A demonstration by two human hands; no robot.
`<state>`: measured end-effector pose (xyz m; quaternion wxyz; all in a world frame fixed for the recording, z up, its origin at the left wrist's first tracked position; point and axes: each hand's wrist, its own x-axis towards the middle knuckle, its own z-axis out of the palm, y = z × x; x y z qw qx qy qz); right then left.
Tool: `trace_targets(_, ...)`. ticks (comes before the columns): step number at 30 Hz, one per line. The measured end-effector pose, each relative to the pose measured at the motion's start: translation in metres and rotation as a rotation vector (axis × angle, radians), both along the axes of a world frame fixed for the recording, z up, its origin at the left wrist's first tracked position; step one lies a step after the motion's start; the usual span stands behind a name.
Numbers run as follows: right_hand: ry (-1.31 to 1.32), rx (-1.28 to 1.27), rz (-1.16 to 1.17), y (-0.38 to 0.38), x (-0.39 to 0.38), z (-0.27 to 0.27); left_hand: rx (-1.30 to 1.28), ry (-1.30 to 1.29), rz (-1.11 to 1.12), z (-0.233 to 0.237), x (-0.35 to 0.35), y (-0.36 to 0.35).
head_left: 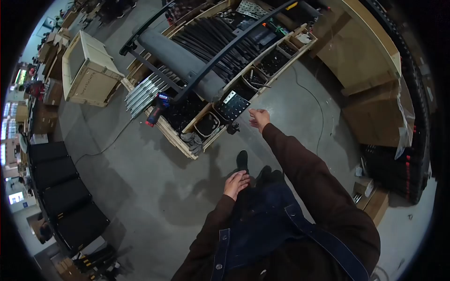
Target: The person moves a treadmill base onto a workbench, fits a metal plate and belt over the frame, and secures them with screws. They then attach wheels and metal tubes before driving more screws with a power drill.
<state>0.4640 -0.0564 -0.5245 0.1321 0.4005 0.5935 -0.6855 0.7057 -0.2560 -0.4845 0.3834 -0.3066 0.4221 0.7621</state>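
Observation:
My right hand (259,119) reaches to the near side of a wooden workbench, its fingers curled together. It is beside the corner of a dark plate with rows of holes (231,106); whether anything small is in the fingers I cannot make out. My left hand (236,184) hangs low in front of my apron, fingers loosely extended and holding nothing. On the bench's near rim are parts bins, one a pale-rimmed bin (206,124), with grey gloves (191,140) at the corner. A cordless power tool (158,109) lies at the bench's left end.
A black metal frame (225,51) with a grey padded roll (173,54) spans the bench. Silver tubes (145,92) stick out at left. A wooden crate (91,70), black boxes (75,196) and a large cardboard box (370,79) stand around. A cable (318,100) crosses the floor.

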Motion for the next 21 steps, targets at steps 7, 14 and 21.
trace_targets(7, -0.12, -0.213, 0.245, 0.029, -0.073, -0.057, -0.061, 0.004, 0.386, 0.001, -0.085, 0.071)
trace_targets(14, -0.078, -0.524, 0.308, 0.176, -0.043, 0.045, 0.213, -0.105, 0.881, 0.009, -0.22, 0.191)
trace_targets(21, 0.321, 0.148, 0.621, 0.325, -0.071, 0.11, -0.021, 0.309, 0.525, 0.058, -0.295, 0.312)
